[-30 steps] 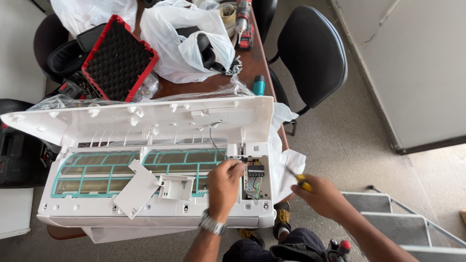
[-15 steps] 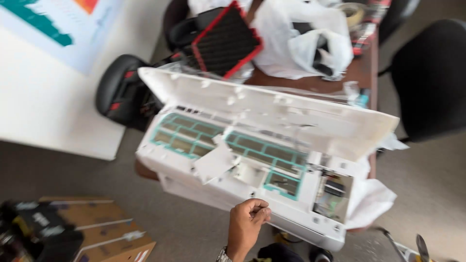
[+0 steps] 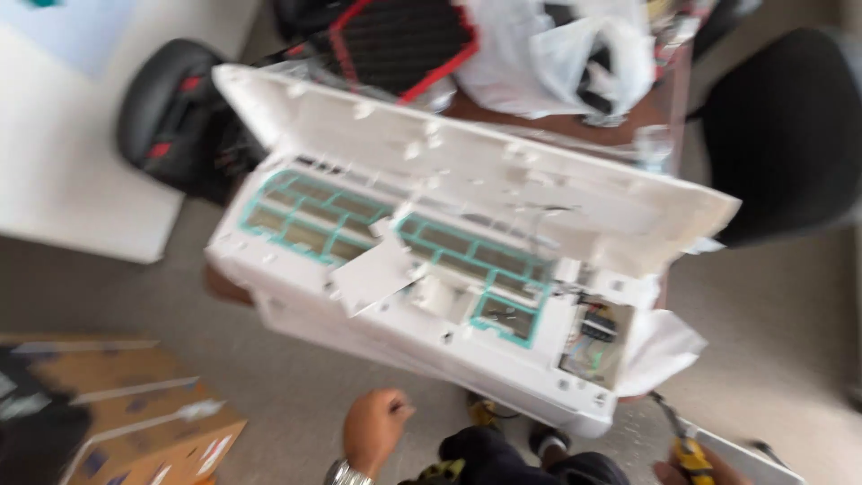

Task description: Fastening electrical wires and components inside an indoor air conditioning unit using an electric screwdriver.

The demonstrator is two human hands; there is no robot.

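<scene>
A white indoor air-conditioner unit (image 3: 422,323) lies slanted on a table with its front cover (image 3: 503,180) swung up, showing teal filter frames (image 3: 467,260). Its wiring compartment (image 3: 594,346) is exposed at the right end. A loose white panel (image 3: 382,274) rests on the filters. My left hand (image 3: 373,431) is a closed fist below the unit's front edge, clear of it, with a watch at the wrist. Only the edge of my right hand (image 3: 696,471) shows at the bottom, gripping a yellow-handled screwdriver (image 3: 681,442) that points up toward the unit's right corner. The view is blurred.
A cardboard box (image 3: 117,413) stands on the floor at the lower left. A black office chair (image 3: 790,135) is at the right. Behind the unit lie a white plastic bag (image 3: 566,54) and a red-edged black foam case (image 3: 404,36). A white tabletop (image 3: 63,162) is at the left.
My left hand has pulled back from the wiring compartment to below the unit and closed into a fist. My view has swung left and down, bringing the cardboard box in.
</scene>
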